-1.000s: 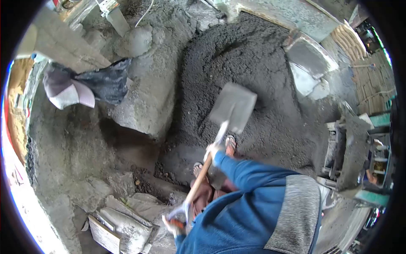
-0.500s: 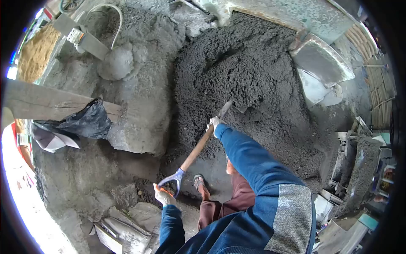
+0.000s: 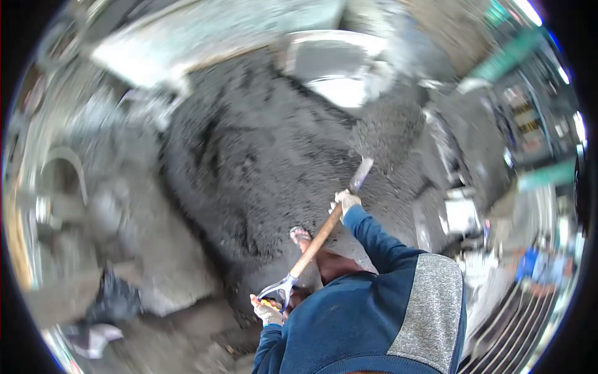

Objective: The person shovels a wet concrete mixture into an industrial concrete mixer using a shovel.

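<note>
Both hands are clamped on the shovel (image 3: 317, 240): the left hand (image 3: 266, 310) on the end grip at 6 o'clock, the right hand (image 3: 344, 201) up the shaft. Its load (image 3: 387, 129) hangs at 1 o'clock over the grey pile (image 3: 249, 156). Hold the blade level and turn from the legs, lest the mix spill.

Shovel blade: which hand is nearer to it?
Right. The right hand grips the wooden shaft just below the shovel blade. The left hand holds the end grip, at the far end from the blade.

One shovel (image 3: 321, 235), two gloved hands (image 3: 266, 310) (image 3: 344, 201), one dark heap (image 3: 249, 143), one sandalled foot (image 3: 300, 235).
</note>
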Available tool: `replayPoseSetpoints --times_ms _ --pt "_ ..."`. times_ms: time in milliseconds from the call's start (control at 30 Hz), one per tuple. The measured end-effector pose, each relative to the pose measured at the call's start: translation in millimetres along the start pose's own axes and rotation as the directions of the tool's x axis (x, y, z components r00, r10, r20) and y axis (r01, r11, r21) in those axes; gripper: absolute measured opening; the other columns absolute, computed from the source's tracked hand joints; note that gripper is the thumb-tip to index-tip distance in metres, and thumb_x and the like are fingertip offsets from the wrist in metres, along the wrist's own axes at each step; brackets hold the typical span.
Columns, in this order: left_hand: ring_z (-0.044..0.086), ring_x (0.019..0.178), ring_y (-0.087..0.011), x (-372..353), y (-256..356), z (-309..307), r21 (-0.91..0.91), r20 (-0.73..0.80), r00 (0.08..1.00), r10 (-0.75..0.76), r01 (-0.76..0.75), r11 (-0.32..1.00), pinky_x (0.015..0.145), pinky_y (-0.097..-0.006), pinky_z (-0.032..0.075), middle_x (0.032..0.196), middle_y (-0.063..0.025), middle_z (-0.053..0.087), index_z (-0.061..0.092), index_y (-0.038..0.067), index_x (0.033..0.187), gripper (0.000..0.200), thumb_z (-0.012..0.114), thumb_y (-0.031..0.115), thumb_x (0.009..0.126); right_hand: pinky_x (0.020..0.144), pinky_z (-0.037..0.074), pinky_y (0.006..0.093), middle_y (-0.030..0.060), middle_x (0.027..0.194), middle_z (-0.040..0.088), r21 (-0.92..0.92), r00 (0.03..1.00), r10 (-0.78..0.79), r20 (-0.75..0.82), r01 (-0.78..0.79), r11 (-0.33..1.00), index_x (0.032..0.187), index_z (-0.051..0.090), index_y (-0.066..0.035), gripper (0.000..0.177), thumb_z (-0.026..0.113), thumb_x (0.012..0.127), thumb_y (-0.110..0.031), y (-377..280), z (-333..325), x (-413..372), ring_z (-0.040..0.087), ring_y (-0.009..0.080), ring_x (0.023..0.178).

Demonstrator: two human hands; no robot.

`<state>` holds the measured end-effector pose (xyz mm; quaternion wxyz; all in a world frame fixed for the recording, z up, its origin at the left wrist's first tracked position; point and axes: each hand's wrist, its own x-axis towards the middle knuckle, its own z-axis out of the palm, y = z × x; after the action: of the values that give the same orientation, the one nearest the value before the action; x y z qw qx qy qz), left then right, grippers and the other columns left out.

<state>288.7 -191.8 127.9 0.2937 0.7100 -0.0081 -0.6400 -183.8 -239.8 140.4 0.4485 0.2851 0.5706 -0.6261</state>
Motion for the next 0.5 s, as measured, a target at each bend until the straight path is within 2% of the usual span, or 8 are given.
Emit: replayPoseSetpoints --times_ms 100,167,233,267,300,333,400,500 --pt "0.044 0.047 -0.0138 -74.1 61.1 120.7 0.028 0.332 0.941 0.068 -0.081 0.996 0.041 -0.0304 0.034 0.058 0.0009 0.045 0.049 0.016 0.073 0.051 0.049 0.065 0.086 0.066 0.047 0.0484 0.0011 0.074 0.056 0.122 0.96 -0.272 0.07 0.262 0.957 0.092 0.051 -0.017 0.003 0.049 0.093 -0.016 -109.7 -2.9 -67.7 0.054 0.025 0.067" --pt "0.044 0.048 -0.0105 -109.1 83.6 193.3 -0.035 0.524 0.836 0.163 -0.17 0.985 0.042 -0.0276 0.035 0.06 0.0025 0.049 0.056 0.012 0.079 0.043 0.05 0.054 0.086 0.056 0.045 0.043 0.001 0.07 0.053 0.326 0.902 -0.4 0.165 0.333 0.885 0.091 0.053 -0.014 0.019 0.042 0.098 -0.028 -184.5 -11.0 -89.9 0.05 0.022 0.057" --pt "0.051 0.051 -0.0104 -147.2 96.5 241.9 -0.077 0.809 0.493 0.321 -0.452 0.888 0.046 -0.0229 0.038 0.07 -0.0009 0.057 0.063 0.003 0.09 0.036 0.055 0.038 0.087 0.055 0.046 0.0401 0.001 0.068 0.052 0.492 0.847 -0.52 0.113 0.407 0.77 0.092 0.05 -0.013 0.016 0.042 0.098 -0.025 -254.8 -26.5 -102.6 0.048 0.0197 0.054" --pt "0.054 0.058 -0.0097 -186.4 102.9 267.8 -0.212 0.867 0.109 0.486 -0.802 0.559 0.056 -0.0305 0.049 0.07 0.001 0.059 0.058 0.006 0.085 0.04 0.066 0.045 0.084 0.055 0.046 0.0397 0.0014 0.067 0.051 0.552 0.843 -0.535 0.052 0.422 0.719 0.092 0.049 -0.013 0.015 0.043 0.098 -0.025 -291.0 -37.4 -97.2 0.049 0.0195 0.053" --pt "0.06 0.066 -0.0145 -209.0 109.0 286.9 -0.251 0.877 -0.062 0.477 -0.905 0.343 0.063 -0.0341 0.051 0.074 -0.0038 0.063 0.058 0.003 0.088 0.04 0.076 0.036 0.078 0.056 0.047 0.0405 0.0013 0.067 0.051 0.516 0.785 -0.617 0.06 0.505 0.692 0.092 0.05 -0.013 0.014 0.045 0.098 -0.025 -310.6 -46.6 -106.8 0.05 0.0198 0.055" --pt "0.063 0.071 -0.0224 -263.9 124.6 296.9 -0.415 0.851 -0.341 0.399 -0.903 0.114 0.07 -0.04 0.052 0.076 -0.0071 0.062 0.057 0.004 0.086 0.047 0.08 0.042 0.071 0.058 0.048 0.0413 0.0013 0.067 0.051 0.478 0.714 -0.696 0.075 0.586 0.654 0.092 0.05 -0.013 0.014 0.046 0.098 -0.026 -326.9 -52.7 -121.4 0.052 0.0201 0.056" --pt "0.063 0.076 -0.0294 -308.3 140.7 304.3 -0.732 0.599 -0.761 0.247 -0.646 -0.216 0.074 -0.0439 0.051 0.081 -0.0102 0.062 0.059 0.005 0.085 0.05 0.079 0.047 0.07 0.063 0.055 0.0429 0.0053 0.072 0.055 0.6 0.507 -0.706 0.495 0.388 0.699 0.092 0.052 -0.008 0.017 0.056 0.089 -0.024 -338.4 -61.9 -159.4 0.058 0.0252 0.061" --pt "0.063 0.076 -0.0325 -290.2 138.2 270.3 -0.708 0.626 -0.722 0.296 -0.685 -0.173 0.076 -0.046 0.051 0.081 -0.0112 0.061 0.061 0.004 0.086 0.053 0.078 0.051 0.069 0.067 0.053 0.0461 0.0058 0.08 0.059 0.47 0.6 -0.691 0.404 0.512 0.719 0.101 0.056 -0.008 0.024 0.058 0.091 -0.029 -319.1 -40.1 -208.2 0.061 0.0261 0.07"
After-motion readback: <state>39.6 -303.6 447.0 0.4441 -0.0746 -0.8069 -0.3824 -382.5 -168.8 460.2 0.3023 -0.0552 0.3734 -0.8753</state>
